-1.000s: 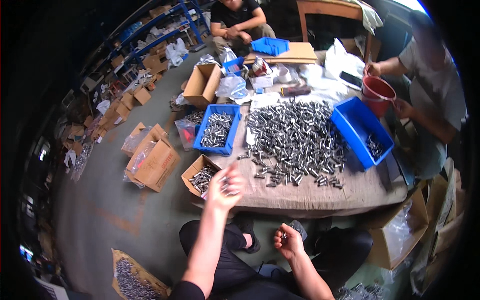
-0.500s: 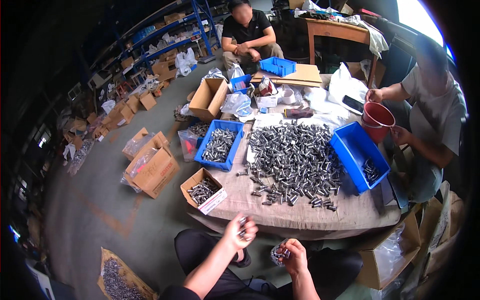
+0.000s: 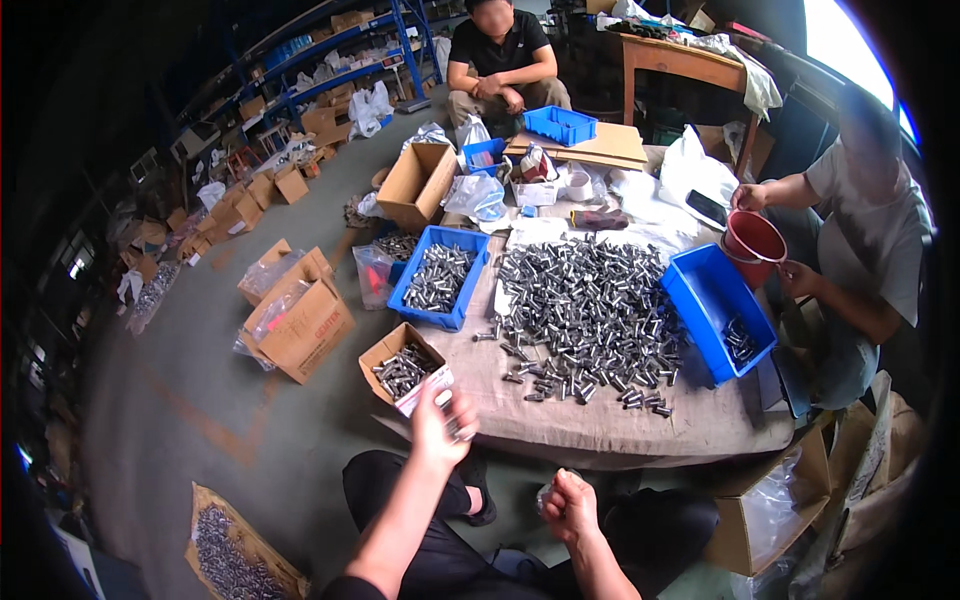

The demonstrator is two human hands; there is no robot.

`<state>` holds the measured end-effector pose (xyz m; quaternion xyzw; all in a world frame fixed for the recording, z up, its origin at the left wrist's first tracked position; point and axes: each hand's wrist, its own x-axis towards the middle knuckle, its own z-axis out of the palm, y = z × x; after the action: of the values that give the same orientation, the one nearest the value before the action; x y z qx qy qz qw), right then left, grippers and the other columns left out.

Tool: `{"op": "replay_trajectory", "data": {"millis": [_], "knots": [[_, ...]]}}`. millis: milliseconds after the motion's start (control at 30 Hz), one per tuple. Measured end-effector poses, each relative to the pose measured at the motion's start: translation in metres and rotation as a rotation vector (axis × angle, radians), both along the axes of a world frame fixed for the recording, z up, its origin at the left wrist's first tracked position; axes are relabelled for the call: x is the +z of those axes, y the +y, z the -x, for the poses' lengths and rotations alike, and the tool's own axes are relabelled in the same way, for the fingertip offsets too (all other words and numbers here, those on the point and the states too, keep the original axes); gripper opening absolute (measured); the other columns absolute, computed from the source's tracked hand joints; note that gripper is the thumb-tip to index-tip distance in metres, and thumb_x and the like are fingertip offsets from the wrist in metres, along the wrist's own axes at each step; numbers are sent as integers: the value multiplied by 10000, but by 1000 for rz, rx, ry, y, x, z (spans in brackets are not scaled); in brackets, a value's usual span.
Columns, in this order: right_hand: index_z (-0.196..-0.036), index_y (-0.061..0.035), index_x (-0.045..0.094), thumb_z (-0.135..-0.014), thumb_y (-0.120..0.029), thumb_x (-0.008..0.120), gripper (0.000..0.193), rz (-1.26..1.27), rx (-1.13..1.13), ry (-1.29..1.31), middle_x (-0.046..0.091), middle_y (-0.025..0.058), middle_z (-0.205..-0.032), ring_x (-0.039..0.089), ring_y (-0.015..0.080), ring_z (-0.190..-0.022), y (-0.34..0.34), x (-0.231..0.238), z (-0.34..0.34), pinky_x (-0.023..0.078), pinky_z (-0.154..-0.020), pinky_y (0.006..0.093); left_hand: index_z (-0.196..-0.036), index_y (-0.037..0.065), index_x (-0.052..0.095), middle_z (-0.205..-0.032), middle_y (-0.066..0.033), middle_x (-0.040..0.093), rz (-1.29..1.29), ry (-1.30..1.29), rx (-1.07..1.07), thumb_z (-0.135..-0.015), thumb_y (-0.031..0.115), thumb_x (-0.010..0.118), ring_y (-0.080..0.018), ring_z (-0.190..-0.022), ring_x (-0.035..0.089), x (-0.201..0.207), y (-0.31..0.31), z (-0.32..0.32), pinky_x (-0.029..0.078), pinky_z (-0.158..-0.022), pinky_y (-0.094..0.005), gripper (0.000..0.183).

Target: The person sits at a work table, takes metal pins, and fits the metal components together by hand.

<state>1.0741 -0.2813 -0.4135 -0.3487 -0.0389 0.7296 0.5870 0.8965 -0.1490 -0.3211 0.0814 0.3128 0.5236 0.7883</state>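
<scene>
My left hand (image 3: 440, 425) is closed loosely around a few shiny bolt-like metal pieces (image 3: 443, 398), held just over the near edge of a small cardboard box (image 3: 436, 352). Similar pieces (image 3: 404, 370) fill that box. Lower and to the right, above my lap, my right hand (image 3: 570, 508) is closed on a clear plastic bag (image 3: 543, 497), mostly hidden behind the fingers. A wide pile of bolt-like metal pieces (image 3: 590, 310) covers the middle of the cloth-covered table (image 3: 540, 430). Behind the small box, a blue bin (image 3: 462, 312) holds more.
A tilted blue bin (image 3: 708, 345) with a few pieces stands at the table's right. One co-worker there grips a red bucket (image 3: 755, 250); another person (image 3: 500, 60) sits at the far side. Cardboard boxes (image 3: 300, 325) stand on the floor at left, another (image 3: 770, 510) at right.
My left hand has moved forward and left with the metal pieces, toward the small box. My right hand has turned and closed, so less of the bag shows.
</scene>
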Motion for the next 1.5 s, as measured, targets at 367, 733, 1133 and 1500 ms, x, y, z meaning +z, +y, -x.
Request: {"op": "replay_trajectory", "data": {"millis": [367, 733, 1133, 1500], "knots": [[-902, -63, 517, -837, -228, 544, 180, -102, -149, -178, 422, 7, -530, 370, 96, -381, 6, 23, -35, 288, -346, 214, -664, 61, 516, -511, -81, 523, -594, -165, -297, -841, 588, 310, -197, -353, 467, 185, 31, -168, 402, -348, -278, 593], [-834, -35, 518, -828, -204, 557, 173, -136, -254, -197, 402, -1, -519, 358, 94, -378, 16, 32, -33, 273, -339, 211, -673, 57, 498, -595, -105, 531, -1071, 298, -382, -879, 423, 411, -169, -450, 495, 165, -13, -189, 359, -388, -244, 429], [-1011, -11, 580, -757, -51, 653, 267, -294, -189, -484, 587, 17, -807, 421, 11, -557, 6, 31, -8, 324, -468, 151, -591, 44, 431, -523, -43, 485, -591, 854, -199, -926, 441, 251, -60, -405, 418, -47, -61, -78, 319, -380, -184, 549], [-921, 1, 612, -724, 5, 667, 204, -211, -261, -500, 562, -6, -777, 441, 13, -558, 3, 20, 15, 337, -479, 138, -817, 24, 515, -578, -40, 515, -476, 700, -375, -885, 462, 373, -69, -446, 462, -51, -75, -37, 350, -373, -168, 465]]}}
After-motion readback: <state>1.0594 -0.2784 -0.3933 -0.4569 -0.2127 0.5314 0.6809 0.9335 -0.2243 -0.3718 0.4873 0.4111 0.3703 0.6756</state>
